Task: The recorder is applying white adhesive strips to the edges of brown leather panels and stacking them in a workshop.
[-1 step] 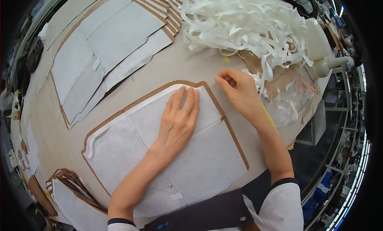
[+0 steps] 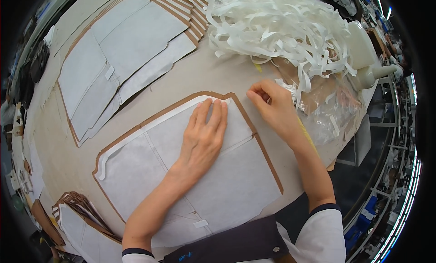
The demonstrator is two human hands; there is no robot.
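Note:
A brown-edged panel with a white backing [image 2: 245, 176] lies flat before me, crossed by seams. Along its far edge runs a narrow white strip [image 2: 154, 119], whose left end bends down onto the backing. My left hand [image 2: 204, 136] rests flat on the panel, fingers stretched out, with the fingertips on the strip near its right end. Just past the panel's upper right corner, my right hand [image 2: 272, 106] is raised with thumb and forefinger pinched together and the other fingers curled. Whether anything sits in that pinch is too small or hidden to make out.
Similar panels lie in an overlapping stack [image 2: 131, 40] at the far left. A heap of white strips [image 2: 277, 27] fills the far right, beside a pale nozzle bottle [image 2: 362, 47] and a clear plastic bag [image 2: 322, 117]. More brown-edged pieces [image 2: 84, 224] lie at the near left.
My right hand has shifted very slightly to the right. My left hand and the panel stay in place.

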